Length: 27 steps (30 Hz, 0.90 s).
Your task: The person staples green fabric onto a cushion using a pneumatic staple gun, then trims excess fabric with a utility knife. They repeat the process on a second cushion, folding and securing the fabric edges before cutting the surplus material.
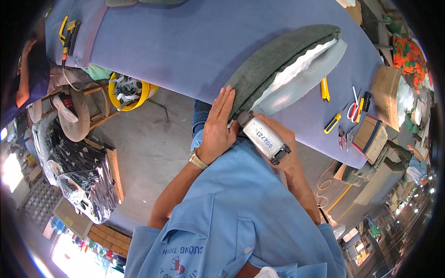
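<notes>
A long, curved upholstered cushion [271,60] lies on the blue-grey table, its near end by my body. Dark green-grey fabric covers it; along its right side white padding [296,69] shows beside a pale grey backing [308,76]. My left hand [214,127], with a metal watch at the wrist, is closed over the near end, fingers nearly straight along the fabric and thumb on the other side. Gripped in my right hand [286,139] is a whitish staple gun [264,138] with black ends. Its nose meets the cushion's near end by my left thumb; its handle is hidden.
Right on the table [176,41] lie a yellow cutter [325,90], a screwdriver [334,123], scissors [356,111] and pliers [342,138]. A yellow bucket [152,90] stands left by the table edge, near a wooden stool. A hose-fed yellow-black tool [69,37] lies far left, near another person's arm.
</notes>
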Motion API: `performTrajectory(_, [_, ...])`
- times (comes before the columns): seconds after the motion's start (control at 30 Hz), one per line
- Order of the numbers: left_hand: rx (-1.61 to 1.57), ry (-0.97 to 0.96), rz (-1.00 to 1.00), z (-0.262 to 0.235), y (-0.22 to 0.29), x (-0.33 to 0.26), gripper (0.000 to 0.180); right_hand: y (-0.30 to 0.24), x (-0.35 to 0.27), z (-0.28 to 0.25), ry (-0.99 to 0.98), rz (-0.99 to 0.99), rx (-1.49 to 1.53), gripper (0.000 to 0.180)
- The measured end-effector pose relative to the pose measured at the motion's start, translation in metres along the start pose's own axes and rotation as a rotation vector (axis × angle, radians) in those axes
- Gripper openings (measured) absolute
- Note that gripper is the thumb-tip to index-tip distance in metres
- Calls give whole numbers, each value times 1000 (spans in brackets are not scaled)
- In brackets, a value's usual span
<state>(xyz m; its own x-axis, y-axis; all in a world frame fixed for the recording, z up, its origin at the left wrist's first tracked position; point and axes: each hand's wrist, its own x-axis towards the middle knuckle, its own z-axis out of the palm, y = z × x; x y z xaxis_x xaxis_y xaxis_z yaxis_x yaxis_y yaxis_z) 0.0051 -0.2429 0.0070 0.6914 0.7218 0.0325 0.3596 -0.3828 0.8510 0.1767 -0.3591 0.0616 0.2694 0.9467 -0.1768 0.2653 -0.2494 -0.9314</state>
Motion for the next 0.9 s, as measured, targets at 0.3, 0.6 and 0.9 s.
performTrajectory(0.3, [-18, 2, -20, 6, -1, -2, 89, -6, 2, -2, -62, 170, 82, 68])
performTrajectory(0.6, [-60, -4, -48, 17, -3, -8, 102, -17, -6, -2, -61, 226, -32, 71])
performTrajectory(0.9, [-78, -3, -150, 13, 4, -8, 98, 15, -60, -54, 15, 243, -92, 65])
